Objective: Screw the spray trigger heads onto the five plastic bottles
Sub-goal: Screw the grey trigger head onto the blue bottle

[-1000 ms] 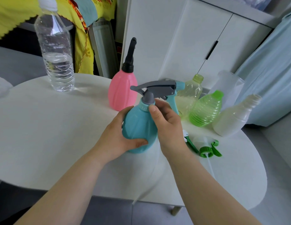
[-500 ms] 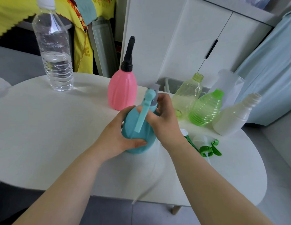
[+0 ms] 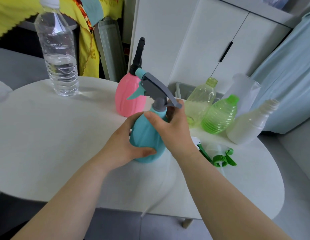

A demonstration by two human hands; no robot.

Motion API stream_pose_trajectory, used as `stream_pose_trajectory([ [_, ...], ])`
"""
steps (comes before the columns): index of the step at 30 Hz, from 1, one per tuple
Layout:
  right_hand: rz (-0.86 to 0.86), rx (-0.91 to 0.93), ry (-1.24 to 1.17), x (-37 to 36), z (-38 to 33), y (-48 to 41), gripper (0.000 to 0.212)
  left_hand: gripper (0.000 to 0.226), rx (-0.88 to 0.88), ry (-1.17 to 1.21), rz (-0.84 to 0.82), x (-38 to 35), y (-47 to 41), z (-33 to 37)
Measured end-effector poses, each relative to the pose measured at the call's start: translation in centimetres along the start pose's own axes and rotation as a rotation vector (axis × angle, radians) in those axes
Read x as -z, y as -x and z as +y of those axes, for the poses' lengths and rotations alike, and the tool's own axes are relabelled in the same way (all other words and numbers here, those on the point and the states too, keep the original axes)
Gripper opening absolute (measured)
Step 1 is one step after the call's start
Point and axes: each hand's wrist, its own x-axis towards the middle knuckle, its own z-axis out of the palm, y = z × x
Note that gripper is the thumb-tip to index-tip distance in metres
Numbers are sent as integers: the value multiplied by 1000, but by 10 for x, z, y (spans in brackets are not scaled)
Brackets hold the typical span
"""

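Note:
The teal bottle [image 3: 145, 141] stands at the middle of the white table [image 3: 47, 135], and my left hand [image 3: 123, 148] wraps its lower body. My right hand [image 3: 169, 130] grips the bottle's neck, at the collar of the grey and teal trigger head [image 3: 154, 87], whose nozzle points up and to the left. Behind stands the pink bottle [image 3: 130, 99] with a black trigger head [image 3: 138, 56]. To the right are a pale yellow-green bottle [image 3: 201, 101], a ribbed green bottle [image 3: 220, 116] and a white bottle [image 3: 249, 123], all without heads. Green and white trigger heads [image 3: 218, 156] lie on the table by my right wrist.
A clear water bottle [image 3: 57, 58] stands at the table's far left. A translucent cup [image 3: 242, 90] rises behind the green bottle. A white cabinet [image 3: 202, 40] stands behind the table and a pale blue curtain [image 3: 289, 75] hangs at the right. The table edge curves near my forearms.
The trigger head has turned on the teal bottle: its nozzle pointed right, then toward me, and now points up and left. My right hand turned with it. The left hand kept its hold.

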Motion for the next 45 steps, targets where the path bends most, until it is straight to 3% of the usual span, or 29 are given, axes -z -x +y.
stream_pose_trajectory([
  [2, -80, -24, -44, 2, -1, 1, 43, 76, -2, 8, -7, 0, 0, 0],
  [5, -159, -73, -148, 11, -1, 5, 27, 76, 0, 13, -11, 0, 0, -1],
  [9, -57, -48, -135, 12, -1, 6, 17, 78, 8, 10, -10, 0, 1, -1],
  [12, 61, -3, -7, 3, -2, 4, 35, 77, 1, -3, -3, 0, 1, 0],
  [16, 6, -18, -12, -1, -4, 7, 39, 76, 1, -6, 0, 0, 1, 0],
  [19, -50, -16, -70, 5, -5, 11, 24, 77, 11, -2, -6, 0, 1, 1],
  [26, 79, -22, -43, 0, -1, 9, 26, 76, 19, -23, 7, -1, 1, 1],
  [32, -211, -117, -155, 12, -7, 2, 15, 75, 20, -18, -8, 1, 0, 1],
  [39, 16, -80, -30, 1, -6, 4, 15, 72, 3, -56, 71, -7, 2, -1],
  [45, -262, -187, -209, 18, -20, -6, 15, 94, 34, -87, -24, 6, 3, 3],
])
